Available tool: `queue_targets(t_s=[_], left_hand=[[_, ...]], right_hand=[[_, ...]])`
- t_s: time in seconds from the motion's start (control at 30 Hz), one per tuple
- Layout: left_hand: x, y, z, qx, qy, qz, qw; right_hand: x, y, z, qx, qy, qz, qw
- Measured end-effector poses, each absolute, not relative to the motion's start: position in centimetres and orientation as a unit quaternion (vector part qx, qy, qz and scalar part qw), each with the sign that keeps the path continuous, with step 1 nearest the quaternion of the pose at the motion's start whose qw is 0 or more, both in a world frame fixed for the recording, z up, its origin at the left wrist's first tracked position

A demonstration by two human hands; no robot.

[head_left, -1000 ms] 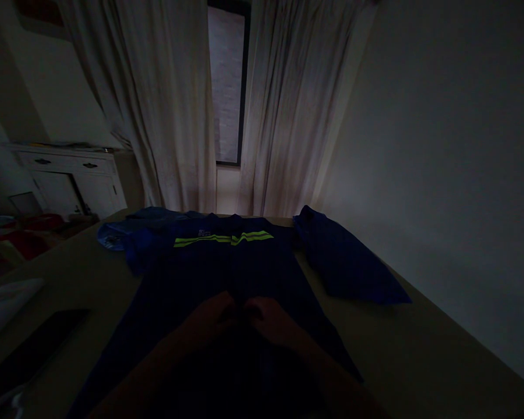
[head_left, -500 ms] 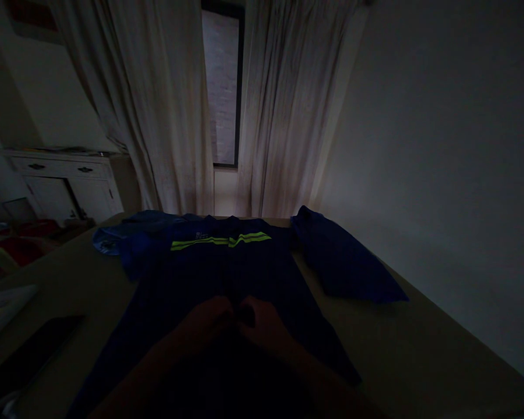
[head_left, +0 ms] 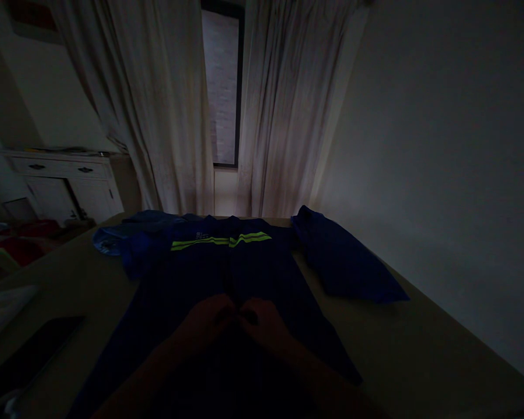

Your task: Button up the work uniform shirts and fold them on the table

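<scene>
A dark blue work jacket lies spread front up, with yellow-green stripes across its chest and a small print beside them. Its right-hand sleeve stretches out toward the wall; the left one is bunched near some blue denim. Over the middle of the front opening, my left hand and my right hand meet with fingertips almost touching. Both are closed in a pinch on the jacket's front edges. Deep shadow hides the exact spot between the fingers, so any button or fastener there cannot be made out.
The jacket rests on a drab-coloured covered table. A dark flat object and a pale sheet-like item lie at the left. Beyond stand long curtains, a white cabinet and, along the right, a wall.
My two hands have drawn slightly closer together at the front opening. The jacket lies almost exactly as before.
</scene>
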State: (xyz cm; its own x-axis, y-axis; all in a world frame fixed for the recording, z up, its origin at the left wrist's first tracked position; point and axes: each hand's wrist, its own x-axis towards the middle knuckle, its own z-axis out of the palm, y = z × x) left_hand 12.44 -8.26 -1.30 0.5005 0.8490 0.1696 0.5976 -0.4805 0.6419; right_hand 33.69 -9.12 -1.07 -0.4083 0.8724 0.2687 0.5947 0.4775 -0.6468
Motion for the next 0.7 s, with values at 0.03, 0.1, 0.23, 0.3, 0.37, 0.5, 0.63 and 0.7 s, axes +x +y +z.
queue_targets(t_s=[0.03,0.1,0.23,0.3,0.37,0.5,0.63,0.7], left_hand=[[12.50,-8.36,-1.32,0.833,0.437,0.236,0.244],[12.65,-8.52,-1.36,0.843,0.435,0.224,0.223],[12.92,-8.56,-1.38,0.825,0.463,0.217,0.240],[12.97,-8.48,-1.34,0.814,0.468,0.218,0.268],[12.98,-8.39,-1.33,0.808,0.463,0.222,0.291],[13.02,-8.29,-1.47,0.799,0.466,0.238,0.297],[13.23,-8.48,-1.39,0.810,0.463,0.224,0.281],[13.34,-8.68,-1.18,0.810,0.471,0.216,0.273]], right_hand=[[33.65,-9.13,-1.08,-0.456,-0.809,0.224,0.297],[33.56,-9.20,-1.04,-0.461,-0.811,0.208,0.295],[33.50,-9.23,-1.04,-0.468,-0.818,0.204,0.266],[33.55,-9.10,-1.17,-0.471,-0.824,0.200,0.244],[33.62,-8.94,-1.36,-0.475,-0.827,0.195,0.229],[33.69,-8.87,-1.60,-0.472,-0.830,0.197,0.221],[33.52,-9.16,-1.41,-0.471,-0.816,0.208,0.261],[33.38,-9.31,-1.23,-0.480,-0.807,0.215,0.268]])
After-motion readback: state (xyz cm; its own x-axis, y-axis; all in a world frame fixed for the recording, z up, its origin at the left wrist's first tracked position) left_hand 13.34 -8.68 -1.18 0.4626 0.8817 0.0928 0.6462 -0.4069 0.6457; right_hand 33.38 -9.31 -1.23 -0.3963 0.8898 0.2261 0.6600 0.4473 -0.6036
